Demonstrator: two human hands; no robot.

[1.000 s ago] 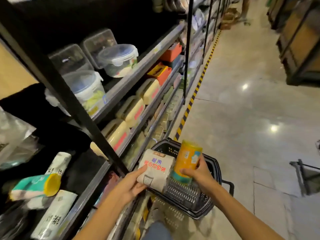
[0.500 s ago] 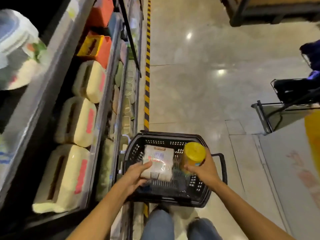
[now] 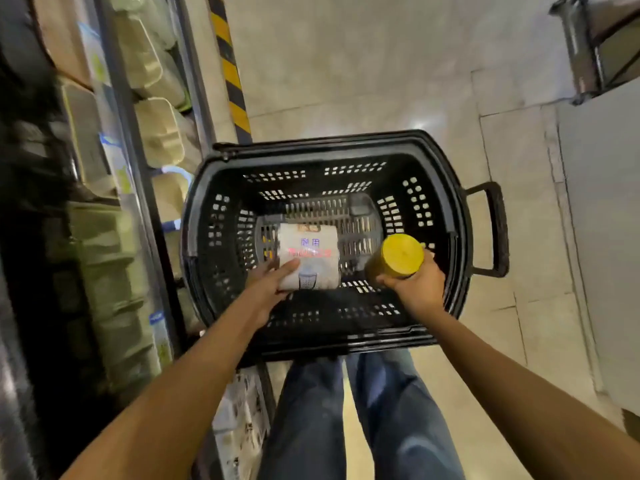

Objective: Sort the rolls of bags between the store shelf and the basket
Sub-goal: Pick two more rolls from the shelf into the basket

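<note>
A black basket [image 3: 322,144] with slotted walls stands on the pale tiled floor [image 3: 346,64], just beside the store shelf [image 3: 134,161] on the left. Both hands reach down into it.

The left hand [image 3: 273,289] holds a white roll [image 3: 308,258] by its near end, thumb on top and fingers curled under the left edge. This roll is a stubby white pack lying on its side, printed with blue characters above a red line of text, with a small drawing of a bin near the thumb. It sits low over the basket's grated bottom, left of the middle; whether it touches the bottom cannot be told.

The right hand [image 3: 419,289] grips a yellow roll [image 3: 398,256] around its lower part, fingers wrapped round it. This roll is a cylinder standing nearly on end, its flat yellow top turned up toward the camera, near the basket's right wall. Its side label is too blurred to read.

The two rolls are apart, with bare grating between them.
</note>
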